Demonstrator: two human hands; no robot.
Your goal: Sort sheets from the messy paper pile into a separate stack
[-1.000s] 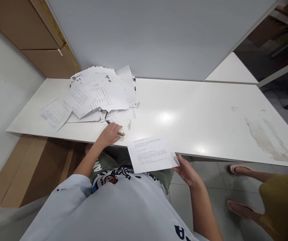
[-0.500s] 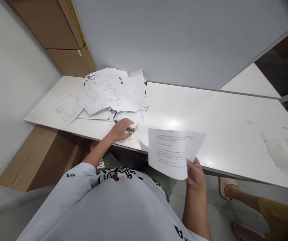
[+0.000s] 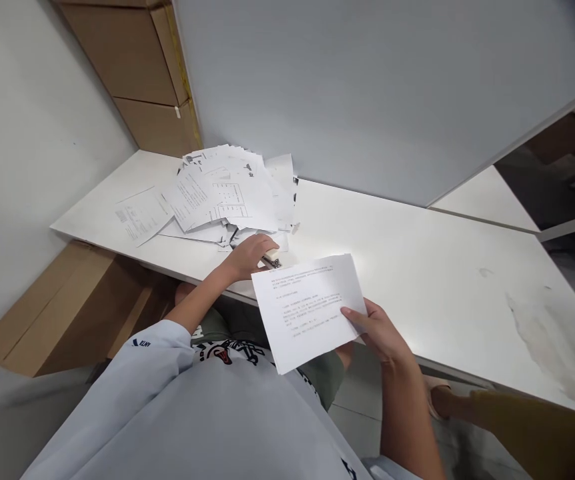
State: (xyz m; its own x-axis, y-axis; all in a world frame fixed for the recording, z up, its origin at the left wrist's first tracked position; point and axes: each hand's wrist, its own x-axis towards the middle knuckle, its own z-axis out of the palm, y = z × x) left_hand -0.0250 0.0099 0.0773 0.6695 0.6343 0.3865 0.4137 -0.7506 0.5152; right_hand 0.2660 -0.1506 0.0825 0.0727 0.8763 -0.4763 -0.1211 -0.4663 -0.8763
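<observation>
My left hand (image 3: 248,257) rests at the front of the white table, closed around a cream stapler (image 3: 271,259), which shows only at its tip beyond my fingers. My right hand (image 3: 377,330) holds a printed sheet or small stack of sheets (image 3: 310,310) by its lower right edge, above the table's front edge. The sheets partly cover the stapler from below. Just behind my left hand lies a loose heap of printed papers (image 3: 227,193), and a single sheet (image 3: 142,215) lies apart to its left.
The white table (image 3: 407,267) has a pale stain (image 3: 547,347) at its right. A grey panel (image 3: 367,93) stands behind it, with cardboard boxes (image 3: 127,73) at the back left. Flat cardboard (image 3: 77,313) leans below the left. A co-worker's leg in a mustard garment (image 3: 527,427) stands at lower right.
My right hand has moved the sheets left, over the table's front edge, and tilted them flatter towards me. My left hand stays on the stapler, and the view has turned slightly.
</observation>
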